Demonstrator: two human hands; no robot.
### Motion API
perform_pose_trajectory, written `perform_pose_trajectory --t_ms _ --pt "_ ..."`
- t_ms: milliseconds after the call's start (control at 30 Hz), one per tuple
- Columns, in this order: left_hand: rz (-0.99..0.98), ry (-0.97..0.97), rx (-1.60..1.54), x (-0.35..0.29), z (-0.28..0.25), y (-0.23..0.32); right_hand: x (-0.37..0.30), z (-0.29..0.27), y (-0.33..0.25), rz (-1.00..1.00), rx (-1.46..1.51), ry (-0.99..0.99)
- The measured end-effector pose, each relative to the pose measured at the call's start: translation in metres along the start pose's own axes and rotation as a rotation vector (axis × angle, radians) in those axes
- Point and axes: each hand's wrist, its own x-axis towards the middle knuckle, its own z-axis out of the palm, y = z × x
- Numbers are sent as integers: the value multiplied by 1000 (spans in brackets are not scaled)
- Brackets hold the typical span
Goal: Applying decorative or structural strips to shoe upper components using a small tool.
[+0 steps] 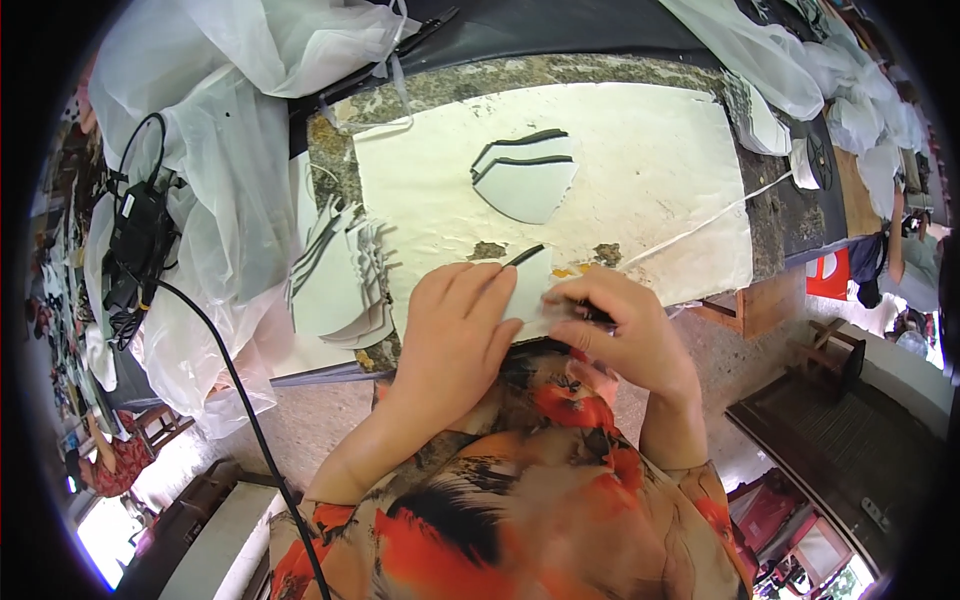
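Observation:
My left hand (455, 330) lies with its fingers stretched out over a white cut piece (532, 285) at the near edge of the board, pressing it down. A black strip runs along the top edge of that piece. Just right of it, my right hand (635, 325) has thumb and fingers curled together around something small and dark, mostly hidden and slightly blurred. Farther away, two similar white pieces with black edges (525, 190) lie overlapped. To the left of my left hand stands a loose stack of white cut pieces (350, 275).
A pale sheet (660, 150) covers the worn board. A thin white tape (710, 218) stretches from a roll (803, 165) at the right towards my right hand. Translucent plastic bags (235, 130) and a black power adapter (140, 230) with a cable are at the left.

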Motion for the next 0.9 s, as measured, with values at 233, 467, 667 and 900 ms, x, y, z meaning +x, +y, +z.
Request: perform_pose_trajectory --t_ms 233,467,667,900 --pt "-429 -145 -849 2 -18 3 -14 10 -4 -237 -152 -95" --pt "-386 -154 -894 -9 -1 3 -18 19 6 -256 21 -67" --pt "-235 -104 -658 -21 1 4 -21 27 2 -14 60 78" --pt "42 80 -66 -42 21 -1 -21 25 -12 -30 139 47"
